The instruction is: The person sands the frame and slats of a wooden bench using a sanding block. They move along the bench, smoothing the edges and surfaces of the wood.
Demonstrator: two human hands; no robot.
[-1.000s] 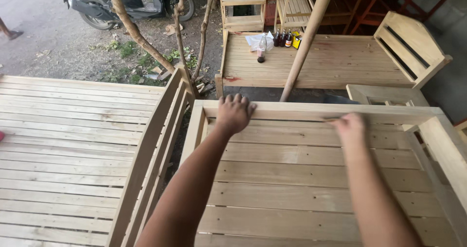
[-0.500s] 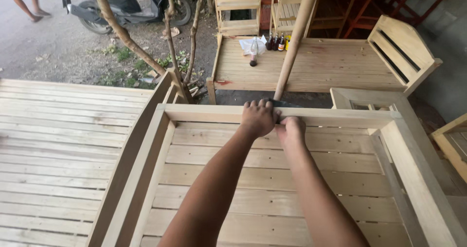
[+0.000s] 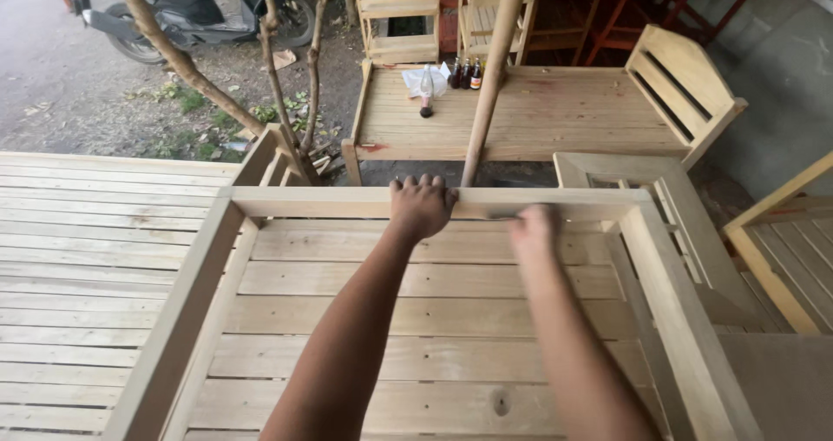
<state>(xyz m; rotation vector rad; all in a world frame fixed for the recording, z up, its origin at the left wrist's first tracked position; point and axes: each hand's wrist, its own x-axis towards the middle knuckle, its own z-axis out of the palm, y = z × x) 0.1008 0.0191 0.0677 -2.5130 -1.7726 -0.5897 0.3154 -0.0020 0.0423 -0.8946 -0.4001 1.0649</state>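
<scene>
Left hand (image 3: 422, 205) is gripping the bed frame's top rail (image 3: 304, 202), right hand (image 3: 534, 230) beside it blurred, probably rubbing the rail, grip unclear.

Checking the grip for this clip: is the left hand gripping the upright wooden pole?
No, the left hand is curled over the far rail of the wooden frame, while the pole stands untouched behind it.

open slats (image 3: 416, 319) below hands, rail (image 3: 330, 202) ahead, pole (image 3: 490, 76) beyond
</scene>
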